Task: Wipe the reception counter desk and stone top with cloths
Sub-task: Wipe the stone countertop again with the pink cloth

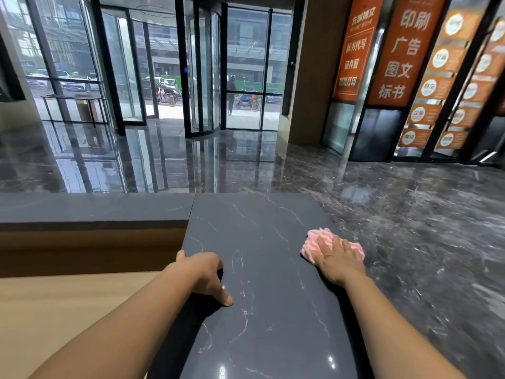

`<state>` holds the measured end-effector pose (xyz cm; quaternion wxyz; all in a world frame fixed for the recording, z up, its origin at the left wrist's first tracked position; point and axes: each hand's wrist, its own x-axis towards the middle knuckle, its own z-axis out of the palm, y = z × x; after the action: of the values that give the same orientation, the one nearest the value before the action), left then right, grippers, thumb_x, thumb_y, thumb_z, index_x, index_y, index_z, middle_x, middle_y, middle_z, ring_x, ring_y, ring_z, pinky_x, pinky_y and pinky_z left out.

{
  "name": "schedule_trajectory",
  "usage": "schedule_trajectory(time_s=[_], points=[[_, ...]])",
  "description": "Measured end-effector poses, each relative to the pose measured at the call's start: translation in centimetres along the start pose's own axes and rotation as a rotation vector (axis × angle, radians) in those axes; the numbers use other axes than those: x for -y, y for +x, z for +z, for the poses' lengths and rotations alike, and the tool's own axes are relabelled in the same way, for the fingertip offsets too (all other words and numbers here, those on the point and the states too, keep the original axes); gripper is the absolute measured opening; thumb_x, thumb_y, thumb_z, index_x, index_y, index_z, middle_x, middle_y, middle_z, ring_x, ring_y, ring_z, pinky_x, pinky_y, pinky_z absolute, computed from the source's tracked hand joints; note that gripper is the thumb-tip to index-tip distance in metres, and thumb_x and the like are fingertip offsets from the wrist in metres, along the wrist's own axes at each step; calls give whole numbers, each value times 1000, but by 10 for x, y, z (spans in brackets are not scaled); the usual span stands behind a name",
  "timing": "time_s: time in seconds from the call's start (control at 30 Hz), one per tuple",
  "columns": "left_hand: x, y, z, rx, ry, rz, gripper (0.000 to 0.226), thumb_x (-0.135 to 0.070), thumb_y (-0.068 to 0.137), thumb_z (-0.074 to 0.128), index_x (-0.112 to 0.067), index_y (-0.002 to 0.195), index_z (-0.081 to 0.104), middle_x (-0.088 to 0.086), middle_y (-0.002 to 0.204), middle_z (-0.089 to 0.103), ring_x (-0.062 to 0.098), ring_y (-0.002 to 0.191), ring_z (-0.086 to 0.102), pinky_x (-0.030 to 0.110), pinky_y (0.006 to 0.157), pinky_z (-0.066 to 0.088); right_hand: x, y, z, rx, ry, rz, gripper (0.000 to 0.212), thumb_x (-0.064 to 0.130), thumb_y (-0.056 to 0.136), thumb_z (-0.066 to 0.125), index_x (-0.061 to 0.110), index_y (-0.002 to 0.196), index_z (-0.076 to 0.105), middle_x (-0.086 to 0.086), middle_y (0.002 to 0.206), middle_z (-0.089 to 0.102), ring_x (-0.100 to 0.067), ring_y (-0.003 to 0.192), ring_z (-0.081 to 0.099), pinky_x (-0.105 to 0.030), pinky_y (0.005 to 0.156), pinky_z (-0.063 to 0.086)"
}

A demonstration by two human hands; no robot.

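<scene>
Taking the stone top as our landmark, we start at its left: a lower wooden desk sits below its left edge, with a dark raised ledge running along the desk's far side. Our left hand braces on that left edge of the stone, thumb pressed flat on the slab and the other fingers curled over the side. It holds no cloth and grips only the edge itself. Across the slab, near its right edge, our right hand lies flat with fingers spread, pressing down on a pink-and-white striped cloth. The hands are well apart, with bare dark stone between them.

The main risk, as we judge it, is at that right edge: the cloth already sits close to it, and a stroke further right could push the cloth off to the polished floor below. A flat palm has no real grip on it, so it could also bunch or slip out on a fast pass. Leaning on the left hand could let it slide off its edge.

Open room lies toward the middle and the far end of the slab, and nearer us too. Nothing stands on the stone to steer around.
</scene>
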<state>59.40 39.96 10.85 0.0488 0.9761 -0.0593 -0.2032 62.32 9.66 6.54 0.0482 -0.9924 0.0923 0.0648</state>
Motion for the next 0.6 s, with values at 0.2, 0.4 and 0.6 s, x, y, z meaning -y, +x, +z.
schedule_trajectory(time_s=[0.2,0.4,0.6], points=[[4,-6,4,-28,10,32,90,-70,68,69,-23,141,44,-2,144,47,25,136,41,53,114,2,48,-34,13,14,35,-101,56,50,102,15,36,155,1,-4,163,-12,-26,149,-11,-45,119,-7],[-6,-23,11,-131,9,99,75,-64,77,66,-28,138,43,-5,136,53,21,130,45,53,113,7,103,-76,26,40,9,-285,57,50,102,17,36,155,0,-4,162,-15,-27,148,-15,-47,118,-10],[-18,-37,18,-72,30,101,81,-70,71,67,-28,137,46,-4,130,57,22,124,48,43,104,20,77,-82,24,30,19,-351,58,54,101,21,38,154,5,0,163,-9,-23,149,-10,-44,119,-6]])
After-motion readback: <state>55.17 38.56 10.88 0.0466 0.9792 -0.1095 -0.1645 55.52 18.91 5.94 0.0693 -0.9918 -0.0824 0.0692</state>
